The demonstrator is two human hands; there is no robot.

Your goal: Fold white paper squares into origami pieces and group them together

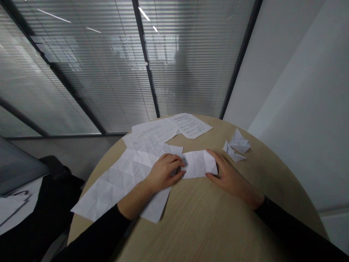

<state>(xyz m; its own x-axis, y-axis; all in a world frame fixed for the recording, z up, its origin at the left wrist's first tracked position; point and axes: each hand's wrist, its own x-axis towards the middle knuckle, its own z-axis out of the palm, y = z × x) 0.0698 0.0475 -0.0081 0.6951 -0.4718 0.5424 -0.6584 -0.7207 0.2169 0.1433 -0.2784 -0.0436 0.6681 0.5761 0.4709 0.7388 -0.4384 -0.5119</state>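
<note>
A white folded strip of paper [195, 164] with vertical creases lies between my two hands on the round wooden table. At its right end, my right hand [227, 176] grips it, fingers on the far edge and thumb on the near edge. My left hand [165, 171] curls around its left end, thumb near the lower corner and fingers bent over the upper part. Beneath and beside my left hand spreads a large sheet [122, 174] creased into triangles. Beyond my right hand sit two folded paper pieces, one larger [239, 142] and one smaller and pointed [233, 153].
Printed sheets [188, 125] overlap at the table's far edge. The rounded table [207, 225] stands near a glass partition with blinds [191, 72] and a white wall [305, 109]. At the left is a dark chair [60, 203] with papers [23, 207] on it.
</note>
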